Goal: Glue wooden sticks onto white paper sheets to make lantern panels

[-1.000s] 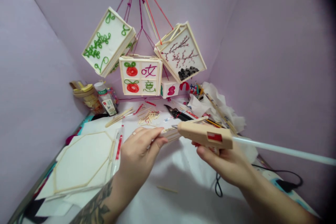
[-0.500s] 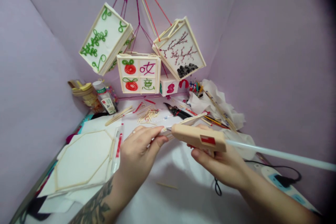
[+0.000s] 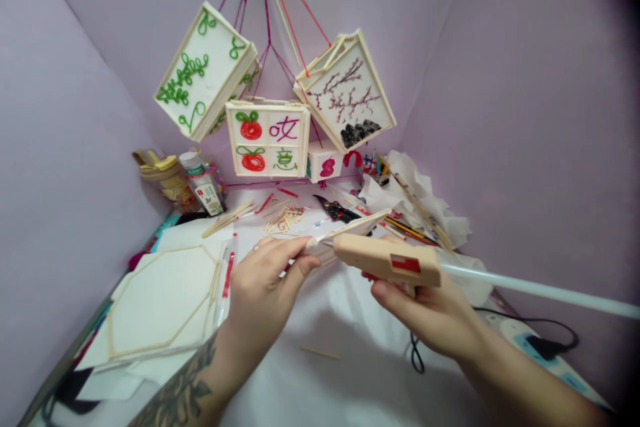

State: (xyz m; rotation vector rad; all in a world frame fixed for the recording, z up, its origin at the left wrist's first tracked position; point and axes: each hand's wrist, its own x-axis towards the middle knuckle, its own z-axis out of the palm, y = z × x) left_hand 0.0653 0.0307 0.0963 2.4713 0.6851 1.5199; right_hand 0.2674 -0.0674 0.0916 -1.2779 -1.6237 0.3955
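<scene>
near the centre, a stick-edged white piece (image 3: 357,225) is being held at its left end by the left hand (image 3: 270,277), its thumb and fingers being drawn narrow around the edge. from the right, a beige glue gun (image 3: 387,260) is being gripped in the right hand (image 3: 425,310), the fingers being wrapped around its handle; whether the trigger is being pressed cannot be told. the nozzle (image 3: 328,244) is being pointed left, close against the piece; whether contact is being made is unclear. a long translucent glue stick (image 3: 540,290) is being carried in the gun's rear, extending right. on the near tabletop (image 3: 300,393), a single stick (image 3: 320,352) is being left bare. at left, a many-sided stick outline is being borne by white sheets (image 3: 165,300). farther back, short sticks (image 3: 285,220) are being seen beside black-handled cutters (image 3: 337,210), while decorated box lanterns (image 3: 267,140) are being suspended above by cords (image 3: 269,20).
</scene>
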